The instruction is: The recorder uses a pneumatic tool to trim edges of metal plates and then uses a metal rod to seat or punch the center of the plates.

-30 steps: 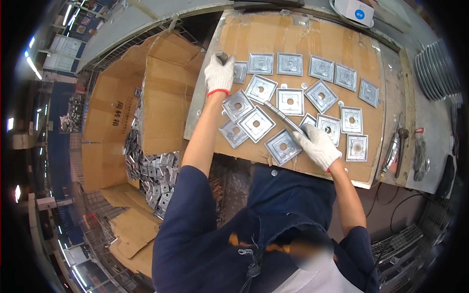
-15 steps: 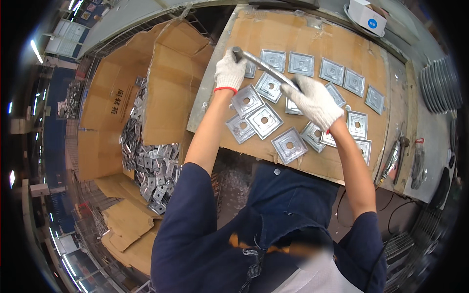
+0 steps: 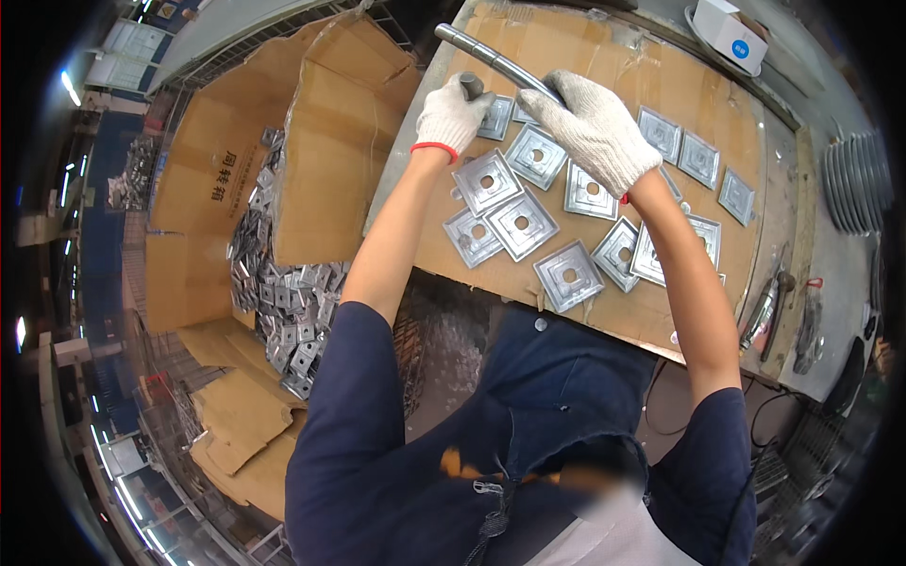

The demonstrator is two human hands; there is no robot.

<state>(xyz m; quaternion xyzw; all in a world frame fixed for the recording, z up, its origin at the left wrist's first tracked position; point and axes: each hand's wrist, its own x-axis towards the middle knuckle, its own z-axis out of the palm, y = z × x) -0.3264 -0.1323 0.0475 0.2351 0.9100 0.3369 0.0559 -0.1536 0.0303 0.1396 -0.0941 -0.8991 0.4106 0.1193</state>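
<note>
My right hand, in a white knit glove with grey on the fingers, is closed round a shiny metal rod. The rod has ring-like lines along it and slants up to the far left, above the board. My left hand, gloved with a red cuff, is closed below the rod's far end, apart from it. Whatever its curled fingers hold, if anything, is hidden. Beside these fingers lies a square metal plate. Several more square plates with a central hole, such as one plate, lie around under both hands.
A cardboard sheet covers the bench. To the left stands a large carton heaped with small metal parts. On the right are a stack of grey discs and hand tools. A white box sits far right.
The rod's far end has swung up and away from my left hand, which has let go of it. My right hand has shifted slightly up and left, still gripping the rod.
</note>
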